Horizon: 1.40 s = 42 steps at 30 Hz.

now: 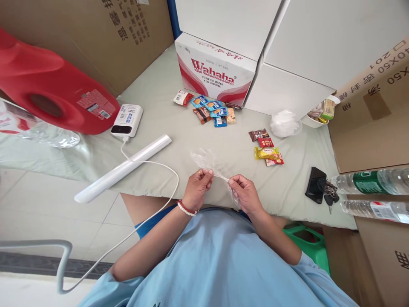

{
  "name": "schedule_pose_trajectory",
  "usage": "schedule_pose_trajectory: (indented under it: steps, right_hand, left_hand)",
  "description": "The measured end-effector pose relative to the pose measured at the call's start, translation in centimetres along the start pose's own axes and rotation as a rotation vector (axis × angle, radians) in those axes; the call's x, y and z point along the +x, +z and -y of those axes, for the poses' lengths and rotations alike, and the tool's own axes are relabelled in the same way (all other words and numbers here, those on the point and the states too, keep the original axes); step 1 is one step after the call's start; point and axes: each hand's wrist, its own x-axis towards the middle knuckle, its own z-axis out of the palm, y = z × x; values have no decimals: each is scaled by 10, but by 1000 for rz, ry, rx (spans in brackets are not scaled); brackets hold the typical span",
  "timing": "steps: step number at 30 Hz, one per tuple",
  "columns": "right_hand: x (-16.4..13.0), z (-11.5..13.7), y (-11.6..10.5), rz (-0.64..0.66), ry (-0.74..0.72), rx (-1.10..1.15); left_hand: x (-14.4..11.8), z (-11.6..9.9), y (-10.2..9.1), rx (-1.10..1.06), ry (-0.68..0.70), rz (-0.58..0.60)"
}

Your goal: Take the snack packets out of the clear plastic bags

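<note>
While stretched between both hands, clear plastic bag (209, 164), left hand (198, 187) and right hand (244, 194) each pinching it.

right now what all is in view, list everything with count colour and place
clear plastic bag: 1, transparent, pinched between both hands
snack packets: several, blue, red, brown, by the Wahaha box
snack packets near right: about four, brown, red, yellow
Wahaha box: 1, white and red, far centre
white roll: 1, left of centre
power bank: 1, white, cable attached
red jug: 1, far left
phone and keys: black, right edge
water bottles: 2, clear, right
left hand: bead bracelet at wrist
right hand: grips bag
</note>
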Motion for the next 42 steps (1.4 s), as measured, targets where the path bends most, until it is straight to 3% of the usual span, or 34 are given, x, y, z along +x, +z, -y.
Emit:
schedule_pose_trajectory:
  steps: [8,13,17,25,30,36,40,42]
  right_hand:
    - [4,6,3,54,41,141]
    - [7,2,7,51,-9,54]
    - [11,0,6,-18,-56,-34]
    - [18,7,2,-146,-96,-18]
    - [30,14,-27,-323,-170,68]
    - [37,3,-74,-461,-141,96]
    - [32,-12,-86,-507,-148,78]
    - [29,-19,-88,-506,-151,59]
  left_hand:
    - [-12,-7,-5,73,-48,168]
    - [-21,2,-3,346,12,223]
    - [-19,10,-9,402,-27,232]
    - [-12,-2,-27,131,-76,87]
    - [-7,-16,-51,-51,-93,-71]
    - [0,-21,-79,80,-69,-188]
    - [3,-16,-84,288,-15,-279]
    - [0,-18,-81,456,77,-360]
